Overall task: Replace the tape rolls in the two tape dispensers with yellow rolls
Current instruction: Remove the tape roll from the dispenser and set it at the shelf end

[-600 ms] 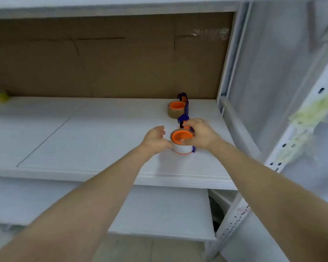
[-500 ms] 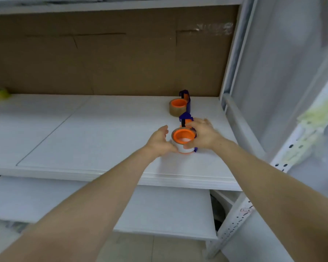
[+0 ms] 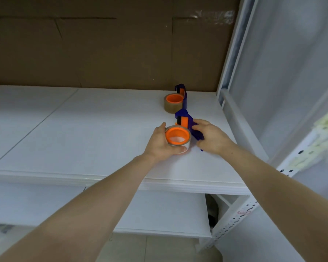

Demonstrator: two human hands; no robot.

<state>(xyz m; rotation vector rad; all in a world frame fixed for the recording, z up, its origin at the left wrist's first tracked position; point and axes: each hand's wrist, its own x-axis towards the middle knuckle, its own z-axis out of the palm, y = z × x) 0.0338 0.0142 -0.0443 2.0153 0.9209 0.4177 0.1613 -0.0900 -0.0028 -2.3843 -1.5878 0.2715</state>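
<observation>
While my left hand [image 3: 162,143] grips the clear roll [image 3: 178,138] and my right hand [image 3: 209,138] holds its dispenser [image 3: 189,125], neither dispenser carries yellow; the far dispenser [image 3: 181,95] beyond my hands is untouched.

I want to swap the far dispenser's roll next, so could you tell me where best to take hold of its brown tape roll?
Grip the brown tape roll around its outer wall, coming from the left: it lies flat, and the purple dispenser frame blocks its right side.

Soft even indoor light, faint shadows, wide-angle bending at edges, right side blurred
</observation>
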